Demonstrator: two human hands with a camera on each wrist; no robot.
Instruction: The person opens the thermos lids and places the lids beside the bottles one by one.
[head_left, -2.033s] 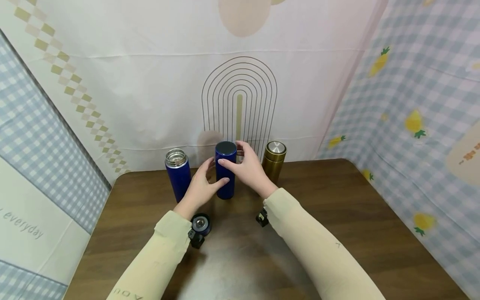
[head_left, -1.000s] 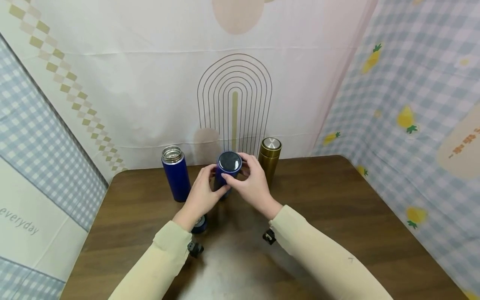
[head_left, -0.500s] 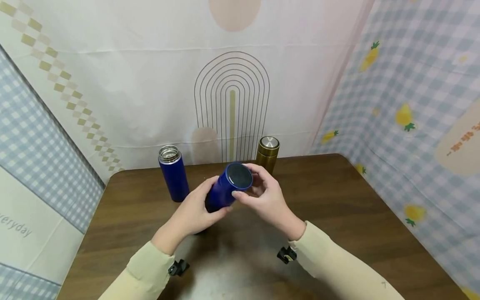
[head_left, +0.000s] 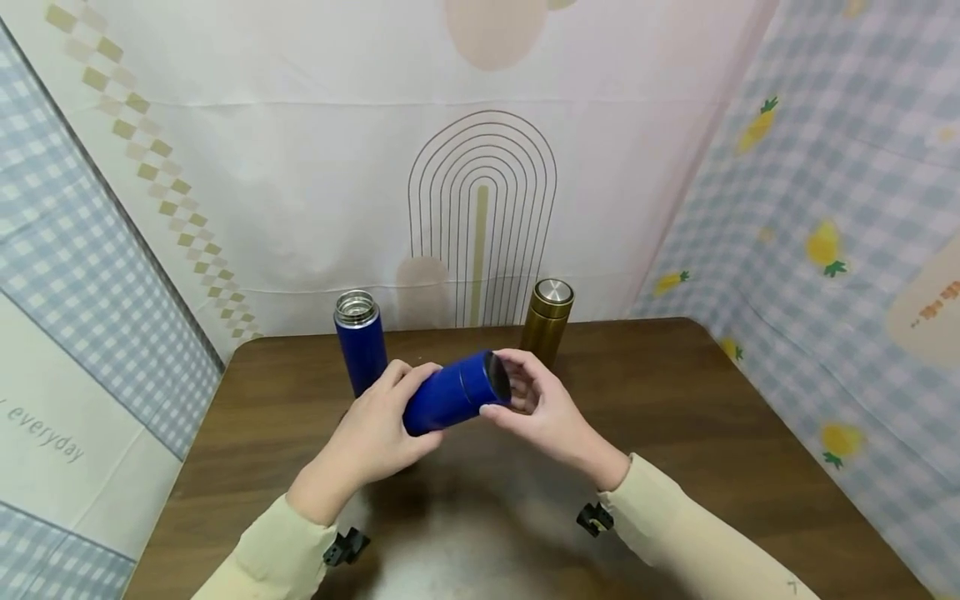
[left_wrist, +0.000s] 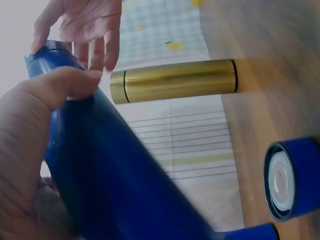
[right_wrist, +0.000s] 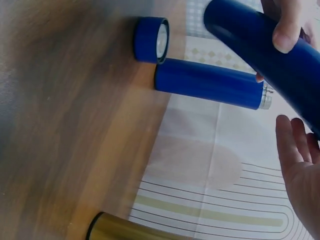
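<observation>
Left hand (head_left: pixel 375 433) grips a tilted blue flask (head_left: pixel 441 398), contents hidden, while right hand (head_left: pixel 551 417) pinches its lid (head_left: pixel 480 379)

Blue thermos (head_left: pixel 444 400) in my left hand (head_left: pixel 371 429): black end. Uncapped thermos (head_left: pixel 362 350) beyond that hand: same blue, silver neck. Lid (right_wrist: pixel 147 40) below it: blue, black rim, whitish inside. Gold thermos (head_left: pixel 544 332) past my right hand (head_left: pixel 549 417): black bands, silver top. Table (head_left: pixel 660 417) under both: brown woodgrain. Cloth (head_left: pixel 795 317) to my right: blue-white check, yellow fruit.

Two hands (head_left: pixel 375 433) (head_left: pixel 551 417), two blue bottles (head_left: pixel 450 396) (head_left: pixel 363 346), one gold bottle (head_left: pixel 547 327), one loose blue lid (left_wrist: pixel 306 175), two wrist cameras (head_left: pixel 345 547) (head_left: pixel 595 518), one table (head_left: pixel 660 417)
</observation>
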